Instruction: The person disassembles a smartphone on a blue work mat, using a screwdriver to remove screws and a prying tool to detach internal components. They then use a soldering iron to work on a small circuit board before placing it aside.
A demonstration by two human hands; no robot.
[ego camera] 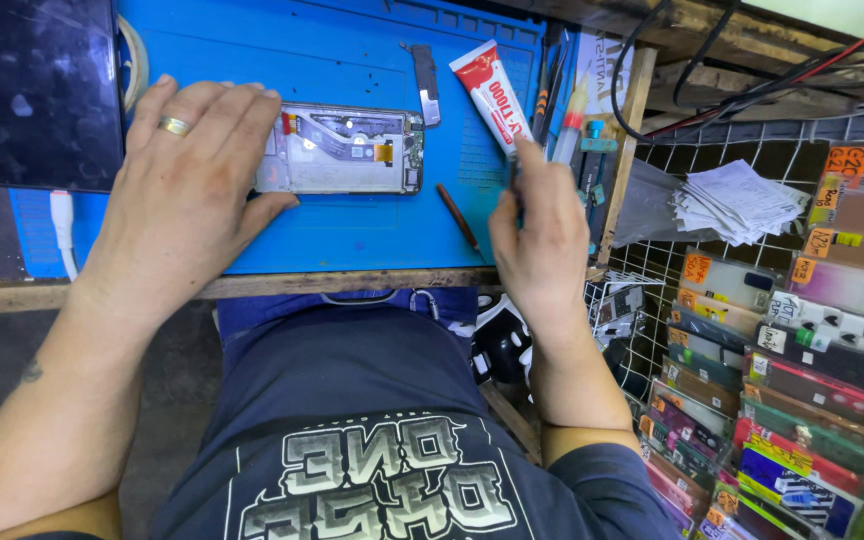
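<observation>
An opened phone (340, 149) is pinned flat on the blue mat (372, 230) of the table by the left hand (177, 200), whose fingers are spread and pressed on its left end. A white and red glue tube (490, 92) is grasped in the fingers of the right hand (542, 240), tilted above the mat just right of the phone. A thin brown stick (459, 216) is seen lying between the two hands.

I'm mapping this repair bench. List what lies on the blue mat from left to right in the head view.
Left hand → opened phone → small dark part → glue tube held by the right hand.
</observation>
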